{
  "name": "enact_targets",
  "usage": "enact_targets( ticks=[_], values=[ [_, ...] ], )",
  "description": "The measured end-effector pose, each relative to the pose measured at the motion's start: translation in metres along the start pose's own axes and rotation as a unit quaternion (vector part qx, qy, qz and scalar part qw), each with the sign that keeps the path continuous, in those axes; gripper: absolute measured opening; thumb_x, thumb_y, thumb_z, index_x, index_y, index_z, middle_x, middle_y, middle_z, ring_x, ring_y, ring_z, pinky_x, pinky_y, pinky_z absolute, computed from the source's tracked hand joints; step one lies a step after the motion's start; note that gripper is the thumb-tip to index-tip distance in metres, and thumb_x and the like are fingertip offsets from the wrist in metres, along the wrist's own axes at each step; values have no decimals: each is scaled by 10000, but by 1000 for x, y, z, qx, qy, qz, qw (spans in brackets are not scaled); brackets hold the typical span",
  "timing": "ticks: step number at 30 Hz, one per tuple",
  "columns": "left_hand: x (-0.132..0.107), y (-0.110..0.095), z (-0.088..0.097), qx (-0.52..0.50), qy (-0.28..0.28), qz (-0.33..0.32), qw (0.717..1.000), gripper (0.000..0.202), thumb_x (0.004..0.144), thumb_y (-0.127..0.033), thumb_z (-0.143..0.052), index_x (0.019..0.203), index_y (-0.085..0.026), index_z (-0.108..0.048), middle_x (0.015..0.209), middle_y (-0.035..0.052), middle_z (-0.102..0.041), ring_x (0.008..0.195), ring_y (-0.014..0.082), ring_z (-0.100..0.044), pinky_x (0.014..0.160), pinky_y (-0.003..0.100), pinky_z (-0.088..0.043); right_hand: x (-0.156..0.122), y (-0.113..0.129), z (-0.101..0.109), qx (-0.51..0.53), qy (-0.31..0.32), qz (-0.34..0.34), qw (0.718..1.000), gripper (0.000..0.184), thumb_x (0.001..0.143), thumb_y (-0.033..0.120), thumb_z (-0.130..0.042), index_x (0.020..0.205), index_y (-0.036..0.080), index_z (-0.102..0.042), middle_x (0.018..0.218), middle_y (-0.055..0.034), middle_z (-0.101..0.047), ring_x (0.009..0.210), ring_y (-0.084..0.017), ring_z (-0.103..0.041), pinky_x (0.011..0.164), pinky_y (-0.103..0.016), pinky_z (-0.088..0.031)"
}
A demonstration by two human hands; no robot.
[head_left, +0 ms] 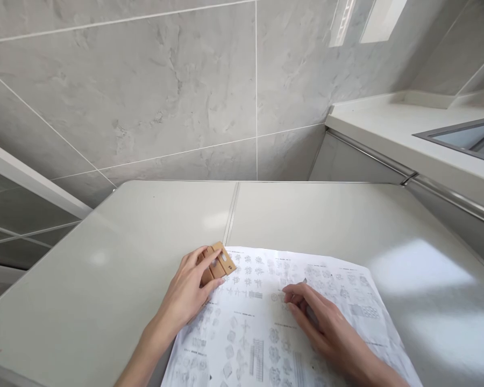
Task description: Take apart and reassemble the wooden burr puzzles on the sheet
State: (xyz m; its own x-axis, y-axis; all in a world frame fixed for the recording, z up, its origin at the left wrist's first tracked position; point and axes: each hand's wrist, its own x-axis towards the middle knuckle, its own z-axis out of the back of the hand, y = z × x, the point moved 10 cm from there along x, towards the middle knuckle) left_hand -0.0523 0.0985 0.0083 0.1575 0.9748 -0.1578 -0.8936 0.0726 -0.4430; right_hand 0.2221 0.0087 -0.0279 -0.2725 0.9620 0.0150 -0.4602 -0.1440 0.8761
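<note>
My left hand (191, 282) grips a small brown slotted board piece (227, 263), thumb and fingers pressed on it. The piece looks stepped or layered, has oblong holes and bears a dark "2" near one corner. It is over the upper left edge of a large printed sheet (246, 322), covered in small grey drawings and short lines of text. My right hand (320, 317) rests over the right half of the sheet with its fingers curled. A bit of something grey shows at the fingers, but most of it is hidden.
The pale tabletop (105, 258) has a seam (232, 209) across it. Grey tiled wall (177, 91) rises behind. At the right stands a white counter (387, 121) with a metal-framed opening; a white-framed panel (36, 177) is at the left.
</note>
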Motion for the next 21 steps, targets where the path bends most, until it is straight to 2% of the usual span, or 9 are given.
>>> enact_targets(
  ticks=[6, 9, 14, 18, 21],
  values=[
    [3, -12, 1, 8, 14, -19, 1000, 530, 971, -369, -724, 1493, -444, -680, 1657, 36, -518, 1530, 382, -489, 1165, 560, -550, 0, -2, -1, 6, -7, 6, 1000, 215, 1157, 367, -414, 1256, 297, -591, 1023, -48, -721, 778, -221, -672, 701, -369, -590],
    [3, -23, 0, 5, 13, -50, 999, 496, 965, -351, -759, 1451, -443, -718, 1651, 33, -530, 1515, 380, -500, 1177, 560, -540, 0, -3, -3, 10, -6, 7, 1000, 236, 1161, 387, -393, 1259, 292, -586, 1021, -60, -717, 789, -232, -667, 705, -380, -583],
    [1, -47, -17, 14, 35, -86, 996, 542, 946, -315, -820, 1460, -443, -710, 1643, 42, -527, 1527, 401, -466, 1172, 587, -538, 0, -1, -2, 16, 0, 2, 1000, 213, 1161, 350, -400, 1271, 294, -573, 1052, -57, -722, 847, -235, -693, 745, -375, -588],
    [-5, -76, -37, 16, 70, -132, 989, 607, 925, -301, -871, 1490, -422, -687, 1651, 73, -514, 1547, 412, -436, 1192, 625, -505, 0, 2, 2, 4, -12, 12, 1000, 187, 1153, 303, -415, 1249, 300, -575, 1042, -43, -722, 852, -232, -715, 725, -357, -595],
    [-11, -105, -48, -9, 89, -194, 977, 633, 888, -267, -916, 1460, -433, -701, 1624, 64, -527, 1514, 385, -470, 1192, 595, -508, -1, 8, 3, -24, -26, 48, 998, 195, 1152, 260, -404, 1274, 304, -549, 1092, -53, -699, 845, -222, -715, 727, -362, -605]
  ],
)
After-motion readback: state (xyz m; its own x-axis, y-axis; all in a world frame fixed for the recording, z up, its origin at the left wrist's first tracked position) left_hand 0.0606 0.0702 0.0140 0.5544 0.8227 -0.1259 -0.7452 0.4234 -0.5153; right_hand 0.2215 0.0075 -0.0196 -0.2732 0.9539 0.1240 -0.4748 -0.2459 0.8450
